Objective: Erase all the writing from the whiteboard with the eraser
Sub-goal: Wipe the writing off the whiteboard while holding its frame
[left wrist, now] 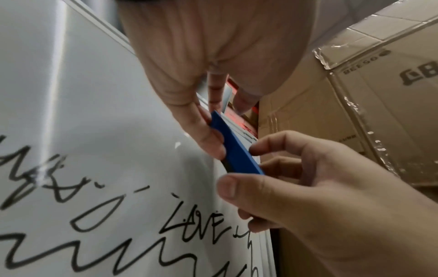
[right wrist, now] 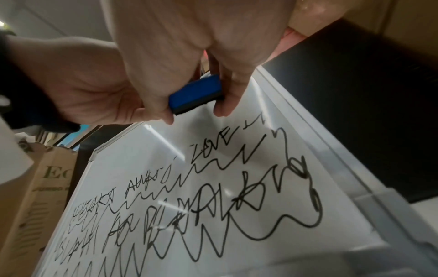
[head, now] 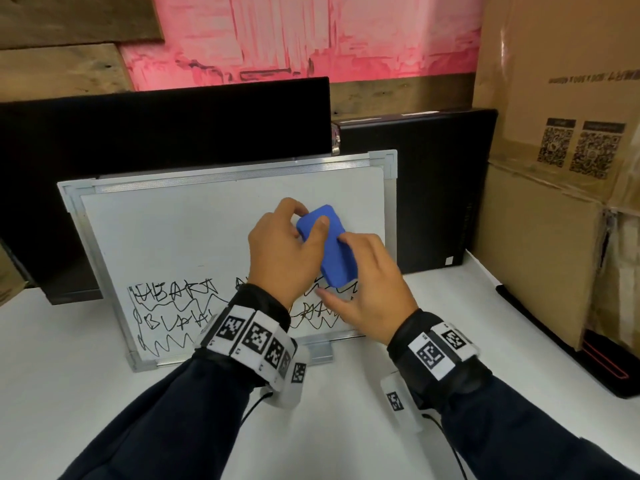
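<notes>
in front of the propped whiteboard (head: 221, 216), you pinch the blue eraser (head: 323, 244) with both hands: left hand (head: 280, 251) at its top, right hand (head: 367, 289) lower down, probably regripping before wiping the scribbled writing (head: 173, 317) below.

A white table (head: 86, 393) stands against a wall of brown wood planks (head: 62, 39) with a pink-painted patch (head: 311, 32). Black panels (head: 166, 126) lean behind, and taped cardboard boxes (head: 561, 140) rise at right.
</notes>
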The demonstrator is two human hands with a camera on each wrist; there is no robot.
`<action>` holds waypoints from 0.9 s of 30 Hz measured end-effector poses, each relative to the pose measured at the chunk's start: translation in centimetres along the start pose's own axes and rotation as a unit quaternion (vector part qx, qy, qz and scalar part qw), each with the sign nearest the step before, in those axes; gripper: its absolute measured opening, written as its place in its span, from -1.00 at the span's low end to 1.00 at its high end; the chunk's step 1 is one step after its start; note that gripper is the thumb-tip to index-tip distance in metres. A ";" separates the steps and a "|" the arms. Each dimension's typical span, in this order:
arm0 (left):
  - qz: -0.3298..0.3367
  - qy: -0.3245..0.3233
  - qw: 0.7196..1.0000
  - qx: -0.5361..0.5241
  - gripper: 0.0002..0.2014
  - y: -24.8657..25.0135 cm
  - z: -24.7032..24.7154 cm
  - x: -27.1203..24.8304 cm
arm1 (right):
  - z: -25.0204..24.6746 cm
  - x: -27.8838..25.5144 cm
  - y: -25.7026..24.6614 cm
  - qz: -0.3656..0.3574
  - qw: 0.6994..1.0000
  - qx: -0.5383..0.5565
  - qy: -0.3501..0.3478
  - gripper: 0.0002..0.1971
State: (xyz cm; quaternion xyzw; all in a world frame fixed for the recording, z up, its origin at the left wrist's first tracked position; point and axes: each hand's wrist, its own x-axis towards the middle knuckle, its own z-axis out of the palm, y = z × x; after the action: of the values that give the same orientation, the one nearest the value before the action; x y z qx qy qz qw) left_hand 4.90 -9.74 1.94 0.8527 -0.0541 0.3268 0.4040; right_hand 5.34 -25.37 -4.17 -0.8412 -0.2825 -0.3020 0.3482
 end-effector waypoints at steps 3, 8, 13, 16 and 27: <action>0.041 -0.058 0.997 -0.014 -0.76 0.3 -0.2 -0.1 | 0.0 -0.4 0.6 0.051 0.997 -0.023 0.056 -0.36; 0.180 0.041 0.972 0.144 -0.67 -0.1 -2.0 2.2 | -1.2 -1.9 1.6 0.115 0.979 -0.164 0.018 -0.45; 0.209 0.078 0.930 0.291 -0.51 -1.9 -4.2 5.5 | -2.1 -2.8 1.9 0.178 0.953 -0.229 -0.089 -0.34; 0.215 0.065 0.922 0.317 -0.52 -3.1 -4.8 6.0 | -2.4 -2.9 1.4 0.194 0.939 -0.240 -0.152 -0.30; 0.194 0.056 0.920 0.335 -0.48 -3.2 -4.4 6.0 | -2.4 -2.7 1.5 0.204 0.929 -0.226 -0.212 -0.31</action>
State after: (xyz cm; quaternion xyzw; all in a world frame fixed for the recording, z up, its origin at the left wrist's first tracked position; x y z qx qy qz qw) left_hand 8.43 -3.38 5.45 0.8914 -0.0829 0.4448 0.0261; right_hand 3.81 -28.84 -5.31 -0.9815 -0.0963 -0.0952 0.1351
